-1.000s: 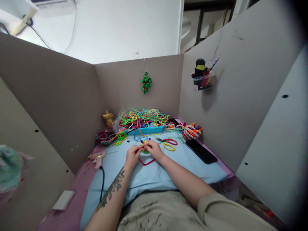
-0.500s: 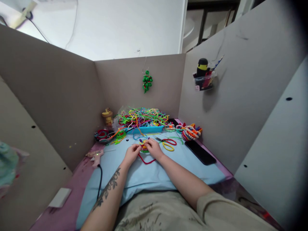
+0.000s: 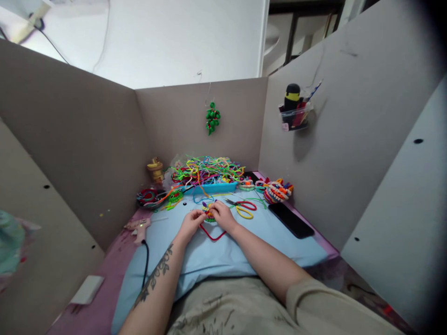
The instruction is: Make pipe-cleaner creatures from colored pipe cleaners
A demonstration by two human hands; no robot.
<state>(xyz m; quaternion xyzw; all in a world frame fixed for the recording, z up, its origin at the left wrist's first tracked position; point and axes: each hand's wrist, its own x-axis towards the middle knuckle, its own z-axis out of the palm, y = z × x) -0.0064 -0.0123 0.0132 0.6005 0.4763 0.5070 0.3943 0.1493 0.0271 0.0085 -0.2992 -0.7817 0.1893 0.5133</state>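
Over the blue cloth, my left hand (image 3: 192, 224) and my right hand (image 3: 223, 217) meet at a small multicoloured pipe-cleaner piece (image 3: 210, 220). Its yellow, purple, orange and green parts show between my fingers. A red pipe cleaner (image 3: 213, 239) hangs from it in a bent loop towards me. The fingertips of my left hand are pinched at the piece's left side, by the red strand. My right hand grips it from the right and upper side, covering much of it. Scissors (image 3: 243, 209) with a red and a yellow handle lie spread just right of my right hand.
Behind is a blue tray (image 3: 209, 188) heaped with pipe cleaners. A pink glue gun (image 3: 141, 230) with a black cable lies left. Finished colourful pieces (image 3: 277, 191) and a black phone (image 3: 291, 220) are on the right. Grey partitions (image 3: 199, 104) enclose the table.
The hanging red pipe cleaner has shifted slightly, its bend now lower and more pointed. Both hands stay nearly in place on the piece. The view has moved a little.
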